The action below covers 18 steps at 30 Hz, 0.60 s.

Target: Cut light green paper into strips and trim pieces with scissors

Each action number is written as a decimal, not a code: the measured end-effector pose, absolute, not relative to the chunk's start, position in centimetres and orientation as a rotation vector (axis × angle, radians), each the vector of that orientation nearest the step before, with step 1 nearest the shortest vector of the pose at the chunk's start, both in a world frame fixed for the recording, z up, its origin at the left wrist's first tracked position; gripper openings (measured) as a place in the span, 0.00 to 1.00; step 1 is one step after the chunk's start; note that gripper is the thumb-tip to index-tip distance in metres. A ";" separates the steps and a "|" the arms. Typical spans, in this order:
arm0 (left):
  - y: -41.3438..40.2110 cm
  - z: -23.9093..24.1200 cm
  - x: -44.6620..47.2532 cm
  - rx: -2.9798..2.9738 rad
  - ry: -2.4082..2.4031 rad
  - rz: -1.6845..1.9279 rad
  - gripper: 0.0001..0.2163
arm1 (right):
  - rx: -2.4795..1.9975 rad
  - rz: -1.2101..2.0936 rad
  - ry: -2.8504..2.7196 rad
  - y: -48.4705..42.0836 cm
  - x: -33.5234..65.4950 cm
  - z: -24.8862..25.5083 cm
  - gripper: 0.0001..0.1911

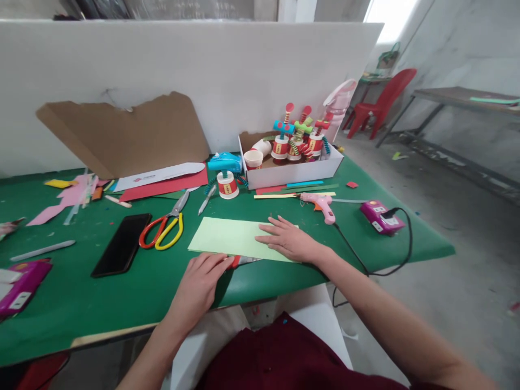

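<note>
Pale green paper, apparently more than one sheet, lies flat near the front edge of the table. My right hand presses on its right part with fingers spread. At the paper's near edge, my left hand is closed around a utility knife with a red-orange body. The knife's silvery end points right along that edge, and its tip is partly hidden by the paper. Scissors with red and yellow handles rest to the left, beside a black phone.
A white box holds several paper-cup figures. Another cup figure stands left of it. A pink glue gun and a purple power strip lie to the right, with a black cord trailing over the edge. Paper scraps lie left.
</note>
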<state>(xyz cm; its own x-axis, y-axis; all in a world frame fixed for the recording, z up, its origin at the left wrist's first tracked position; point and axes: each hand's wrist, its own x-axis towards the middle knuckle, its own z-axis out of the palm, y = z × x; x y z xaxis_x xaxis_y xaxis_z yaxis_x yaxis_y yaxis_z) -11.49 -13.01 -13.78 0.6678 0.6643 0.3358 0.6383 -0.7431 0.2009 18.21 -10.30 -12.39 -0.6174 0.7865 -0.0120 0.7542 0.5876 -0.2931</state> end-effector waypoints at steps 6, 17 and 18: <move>-13.1 -13.7 -10.0 2.815 1.092 0.599 0.21 | -1.298 0.359 -2.695 -10.4 18.1 -12.8 0.21; -13.4 -13.4 -9.4 2.806 1.088 0.538 0.24 | -1.315 0.350 -2.716 -10.2 18.0 -12.9 0.22; -13.4 -13.4 -9.3 2.806 1.085 0.538 0.25 | -1.313 0.353 -2.716 -10.2 18.0 -12.9 0.22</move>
<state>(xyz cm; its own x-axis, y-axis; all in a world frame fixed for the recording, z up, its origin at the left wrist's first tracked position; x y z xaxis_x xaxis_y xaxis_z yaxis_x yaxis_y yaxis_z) -9.32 -13.43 -13.35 0.6865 0.6656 0.2927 0.6357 -0.7448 0.2028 18.00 -10.23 -12.90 -0.6220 0.7830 -0.0071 0.7588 0.6005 -0.2523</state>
